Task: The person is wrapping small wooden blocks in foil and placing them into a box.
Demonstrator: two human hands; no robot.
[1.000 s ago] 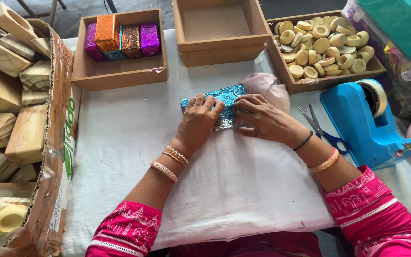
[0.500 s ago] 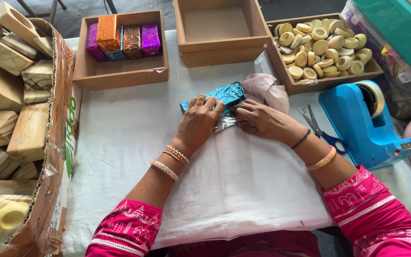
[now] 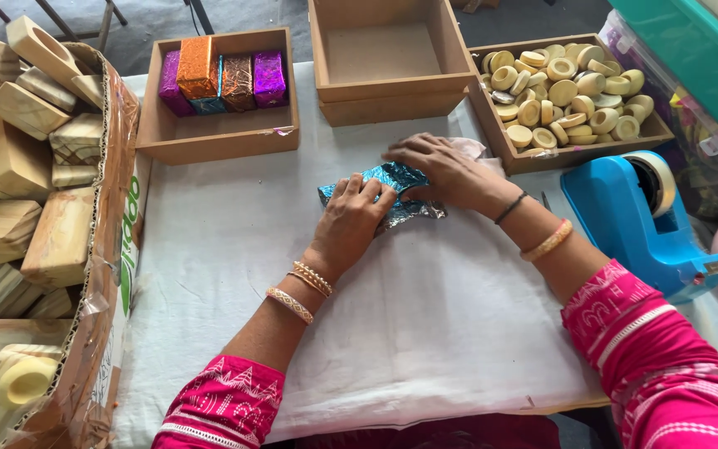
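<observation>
Blue foil-wrapped block (image 3: 384, 187) lay on white cloth (image 3: 425, 324) at table centre, just in front of empty wooden tray (image 3: 388, 58). L hand (image 3: 351, 220) lay flat on block's near side, fingers together, pressing down w/ palm on cloth. R hand (image 3: 442, 170) rested over block's far-right end, fingers spread & curled on the foil, part covering a pinkish plastic wad (image 3: 471, 150). Loose silver foil edge stuck out below block betw. the hands. Wrapped blocks (image 3: 222, 75) (purple, orange, copper) stood in left tray; wooden rings (image 3: 567, 91) filled right tray. Blue tape dispenser (image 3: 646, 220) stood near R forearm. Cardboard box of raw wooden blocks (image 3: 35, 166) at far left
</observation>
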